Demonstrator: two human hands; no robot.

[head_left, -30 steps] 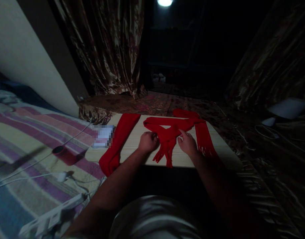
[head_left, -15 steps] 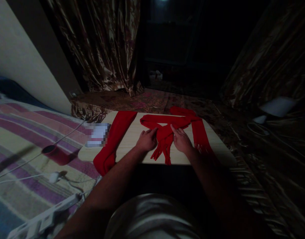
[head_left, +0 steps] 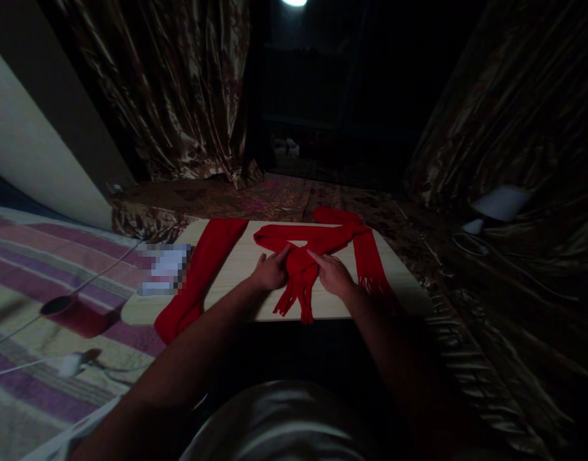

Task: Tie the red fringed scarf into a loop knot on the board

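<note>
- Left hand (head_left: 271,272), curled at the cloth's side a second ago, now lies with a finger stretched onto it; the right hand (head_left: 335,274) has its forefinger further in over the cloth.
- Both hands are apart from each other, one on either side of the crossed part of a red scarf (head_left: 301,262), fingertips touching it; whether either pinches the fabric, I cannot tell.
- Crossed part of the scarf lies mid-width on the wooden table (head_left: 402,272), its fringe pointing toward the near edge.
- Another fringed length (head_left: 368,256) runs from the far edge down the right side of the table, partly hidden by the right forearm.
- Some red fabric (head_left: 336,215) shows at the far edge.
- Red strip (head_left: 202,275) slants from the far edge to the near left corner, where it overhangs.
- Blurred white item (head_left: 166,269) sits beside that strip, at the left edge.
- Red cylinder (head_left: 77,317) lies on the striped cover (head_left: 15,269), left of the table.
</note>
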